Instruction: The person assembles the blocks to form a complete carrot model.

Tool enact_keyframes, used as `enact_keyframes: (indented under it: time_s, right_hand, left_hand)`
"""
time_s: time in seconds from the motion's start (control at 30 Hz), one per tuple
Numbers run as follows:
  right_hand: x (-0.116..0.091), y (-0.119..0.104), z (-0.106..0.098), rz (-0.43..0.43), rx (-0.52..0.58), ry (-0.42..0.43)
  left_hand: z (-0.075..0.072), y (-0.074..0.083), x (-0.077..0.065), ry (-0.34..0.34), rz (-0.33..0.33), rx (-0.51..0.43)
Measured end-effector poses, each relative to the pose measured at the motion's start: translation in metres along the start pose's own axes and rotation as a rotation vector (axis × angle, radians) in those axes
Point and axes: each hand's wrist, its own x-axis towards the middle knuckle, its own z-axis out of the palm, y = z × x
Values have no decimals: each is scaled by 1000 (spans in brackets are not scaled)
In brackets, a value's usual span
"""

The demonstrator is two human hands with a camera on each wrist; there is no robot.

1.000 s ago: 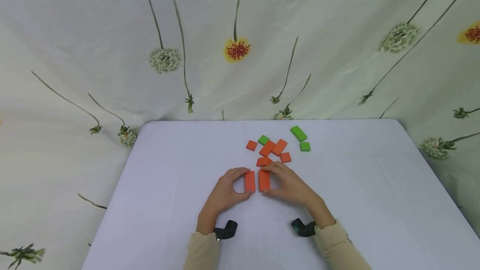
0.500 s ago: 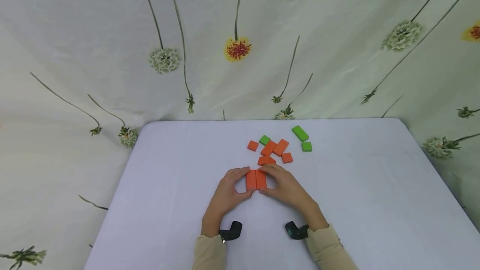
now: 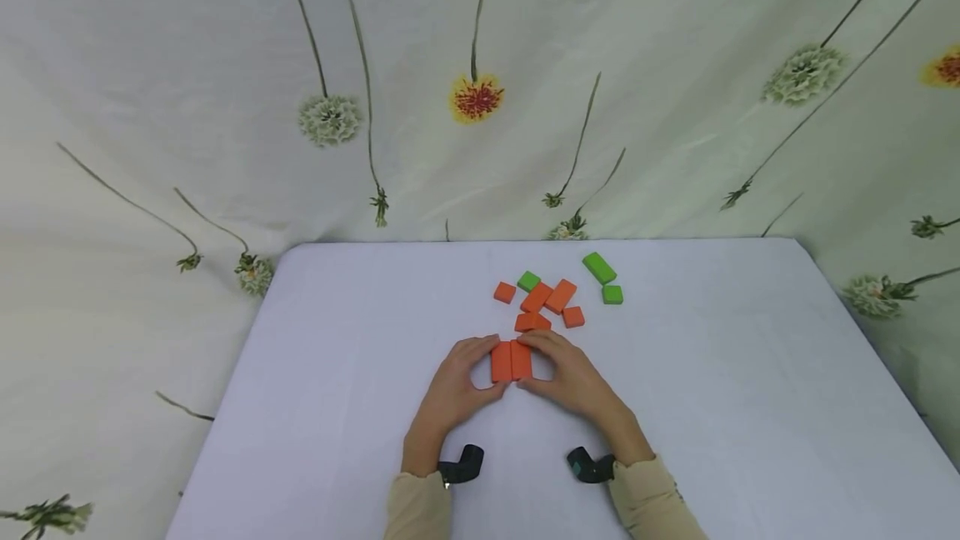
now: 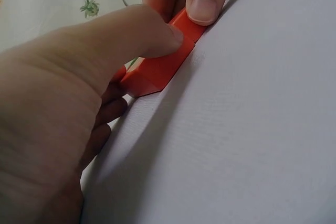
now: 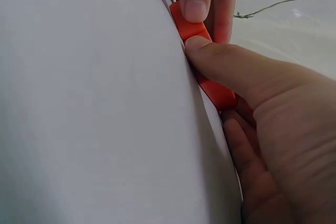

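Two oblong orange-red blocks lie side by side on the white table, their long sides together. My left hand pinches the left block between thumb and fingers at its near and far ends. The right block is gripped the same way by my right hand. In the left wrist view, the left thumb presses the near end of its block. From the right wrist, the right thumb lies across the end of the other block, and its far fingers are partly hidden behind it.
Just beyond the hands lie more orange blocks, long and small, with a small green block among them. Farther right are a long green block and a small green one. A flowered cloth hangs behind the table.
A second ago a gap separated the two held blocks. My hands have drawn together, the right one moving left, and the blocks now meet. Little differs from half a second ago.
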Motion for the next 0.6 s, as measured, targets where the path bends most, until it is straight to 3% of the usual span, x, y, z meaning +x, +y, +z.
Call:
enact_keyframes:
  time_s: [0.6]
  right_hand:
    - [-4, 1, 1, -35, 25, 21]
  left_hand:
    - [2, -1, -1, 4, -15, 12]
